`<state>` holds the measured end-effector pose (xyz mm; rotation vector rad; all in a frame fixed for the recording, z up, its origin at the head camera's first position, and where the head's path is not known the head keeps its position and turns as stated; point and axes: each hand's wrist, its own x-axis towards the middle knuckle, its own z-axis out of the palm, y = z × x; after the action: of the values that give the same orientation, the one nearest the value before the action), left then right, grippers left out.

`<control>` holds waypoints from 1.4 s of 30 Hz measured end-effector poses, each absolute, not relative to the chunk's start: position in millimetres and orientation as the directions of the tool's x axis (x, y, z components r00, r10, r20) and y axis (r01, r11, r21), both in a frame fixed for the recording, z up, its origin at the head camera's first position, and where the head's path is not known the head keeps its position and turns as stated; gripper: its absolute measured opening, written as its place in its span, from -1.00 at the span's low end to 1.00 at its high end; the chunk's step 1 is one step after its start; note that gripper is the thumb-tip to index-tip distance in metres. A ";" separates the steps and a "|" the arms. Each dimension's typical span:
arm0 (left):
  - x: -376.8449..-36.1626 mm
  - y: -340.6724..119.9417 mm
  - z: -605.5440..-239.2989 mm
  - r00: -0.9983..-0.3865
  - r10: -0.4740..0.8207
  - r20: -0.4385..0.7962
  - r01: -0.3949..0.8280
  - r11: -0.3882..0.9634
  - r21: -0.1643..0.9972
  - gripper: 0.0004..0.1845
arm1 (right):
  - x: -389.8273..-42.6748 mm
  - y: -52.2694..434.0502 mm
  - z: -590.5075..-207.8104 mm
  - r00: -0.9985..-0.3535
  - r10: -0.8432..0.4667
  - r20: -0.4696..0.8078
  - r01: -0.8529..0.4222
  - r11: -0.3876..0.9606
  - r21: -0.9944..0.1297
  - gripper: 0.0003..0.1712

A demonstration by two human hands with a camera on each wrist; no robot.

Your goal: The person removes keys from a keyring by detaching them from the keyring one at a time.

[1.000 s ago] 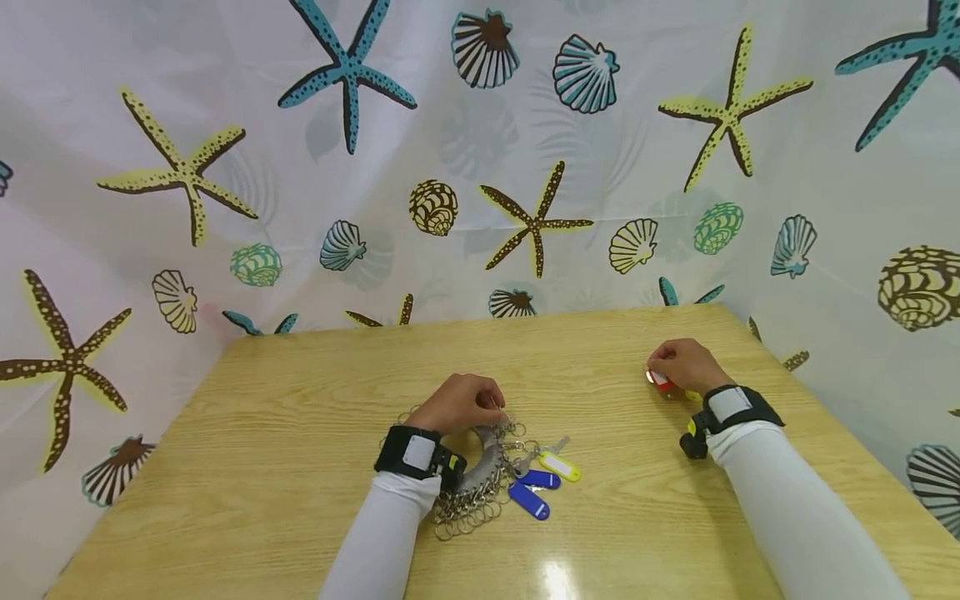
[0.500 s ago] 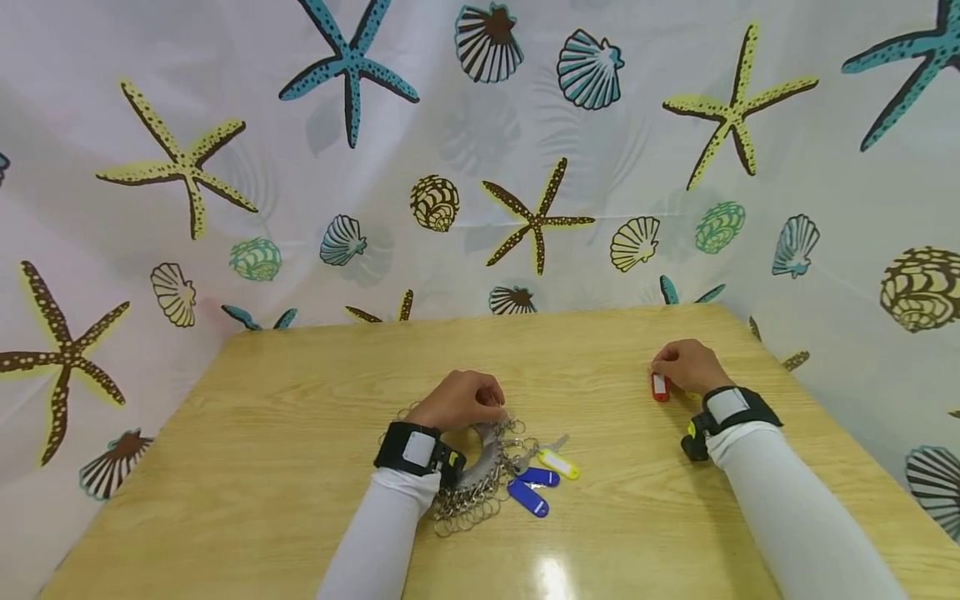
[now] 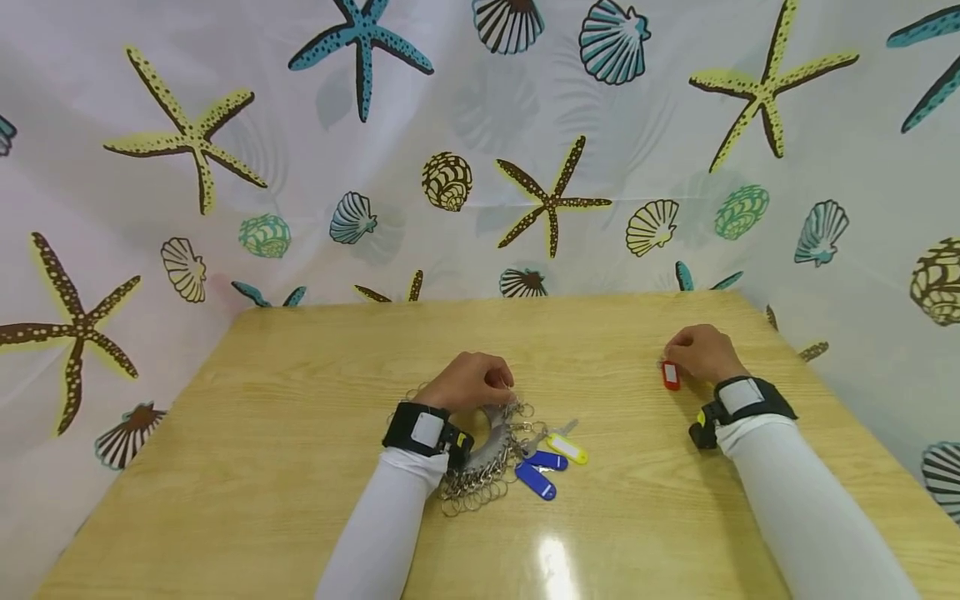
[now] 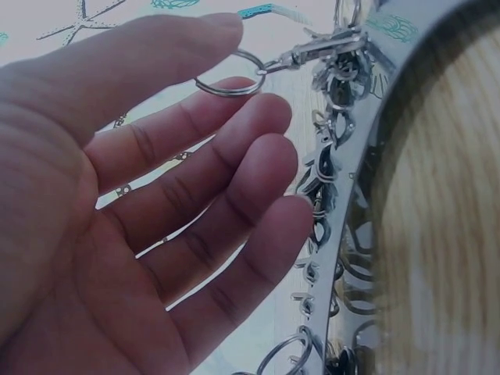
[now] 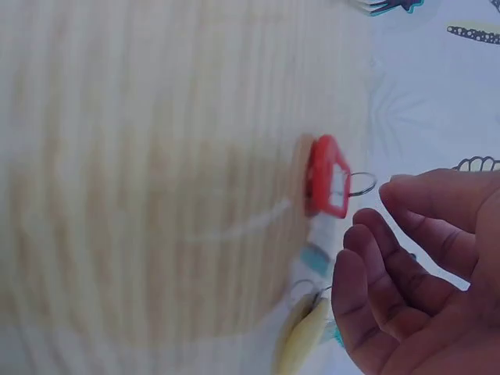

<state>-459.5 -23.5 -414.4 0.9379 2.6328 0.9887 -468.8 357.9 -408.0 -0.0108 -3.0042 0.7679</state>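
My left hand (image 3: 471, 379) pinches a small split ring (image 4: 230, 84) between thumb and index finger, its other fingers loosely bent. A metal clasp (image 4: 316, 51) joins that ring to a grey metal hoop (image 3: 491, 446), hung with many clasps and rings. At the right, my right hand (image 3: 705, 354) is held low over a red key tag (image 3: 671, 375) with a white label. In the right wrist view, the tag lies on the table and its wire ring (image 5: 363, 183) rises toward the thumb tip, with a narrow gap between them.
Blue key tags (image 3: 536, 481) and a yellow tag (image 3: 567, 448) with keys lie right of the hoop. Another yellow tag (image 5: 305, 336) appears beyond the red one in the right wrist view. A patterned curtain (image 3: 465, 150) hangs behind the wooden table (image 3: 262, 467).
The red tag has turned from slanted under the right fingers to nearly upright in the head view. The left hand keeps its pinch. The head view has shifted slightly.
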 end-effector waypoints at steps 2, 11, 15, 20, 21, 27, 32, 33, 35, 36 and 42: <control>-460.3 -23.1 -414.3 -0.785 0.617 0.051 0.500 0.584 0.640 -0.82 | -469.0 354.9 -404.8 -0.998 0.016 0.056 -0.012 0.877 -0.481 -0.67; -459.4 -21.4 -414.2 -0.791 0.610 0.032 0.491 0.603 0.629 -0.82 | -467.5 324.0 -389.3 -0.997 -0.012 0.080 -0.060 0.778 -0.625 -0.69; -459.4 -21.2 -414.3 -0.792 0.609 0.028 0.490 0.608 0.624 -0.83 | -461.4 305.2 -384.3 -0.994 -0.051 0.096 -0.102 0.737 -0.668 -0.68; -458.8 -22.2 -413.5 -0.788 0.616 0.027 0.496 0.607 0.621 -0.86 | -453.6 279.8 -384.8 -0.986 -0.120 0.118 -0.168 0.722 -0.672 -0.70; -458.6 -22.3 -413.7 -0.785 0.618 0.027 0.498 0.606 0.621 -0.86 | -452.4 274.6 -385.5 -0.984 -0.131 0.121 -0.178 0.717 -0.674 -0.71; -458.5 -19.8 -415.1 -0.779 0.626 0.029 0.502 0.596 0.626 -0.85 | -447.4 246.8 -389.0 -0.971 -0.190 0.146 -0.238 0.708 -0.664 -0.77; -457.3 -16.3 -418.9 -0.781 0.625 0.010 0.496 0.610 0.618 -0.84 | -439.0 227.1 -395.5 -0.960 -0.251 0.128 -0.270 0.692 -0.669 -0.82; -457.1 -15.9 -418.8 -0.779 0.627 0.007 0.497 0.611 0.615 -0.84 | -437.2 223.3 -395.8 -0.957 -0.266 0.120 -0.275 0.688 -0.672 -0.82; -457.4 -15.4 -418.7 -0.773 0.635 0.006 0.504 0.607 0.615 -0.85 | -434.2 216.5 -395.5 -0.948 -0.301 0.100 -0.288 0.684 -0.671 -0.82; -457.7 -15.2 -418.3 -0.769 0.639 0.008 0.509 0.606 0.612 -0.86 | -432.7 213.3 -394.8 -0.945 -0.317 0.082 -0.288 0.684 -0.670 -0.82; -458.4 -14.5 -415.3 -0.756 0.654 0.015 0.531 0.600 0.598 -0.87 | -426.4 198.9 -386.6 -0.912 -0.401 -0.085 -0.281 0.763 -0.582 -0.75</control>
<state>-458.4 -14.5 -415.3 0.9840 2.6212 0.8782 -426.4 198.9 -386.6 0.6145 -3.1400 0.9825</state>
